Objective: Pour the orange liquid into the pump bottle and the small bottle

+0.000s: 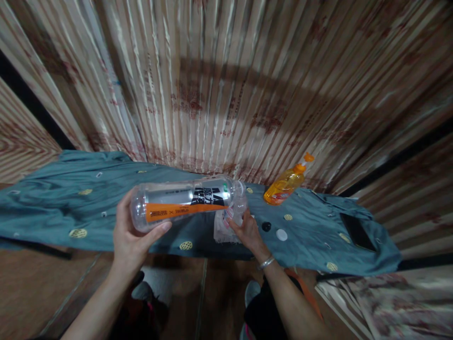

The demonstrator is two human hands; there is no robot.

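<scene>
My left hand grips the base end of a clear plastic bottle with an orange and black label, holding it on its side above a table covered in teal cloth. The bottle's open neck points right. My right hand, with a bracelet at the wrist, is closed on a crumpled whitish cloth pressed at the bottle's neck. A black cap and a white cap lie on the cloth just right of my right hand.
An orange bottle with a pull-top spout stands at the back of the table. A dark phone lies on the right end of the cloth. A pleated curtain hangs behind. My feet show on the brown floor below.
</scene>
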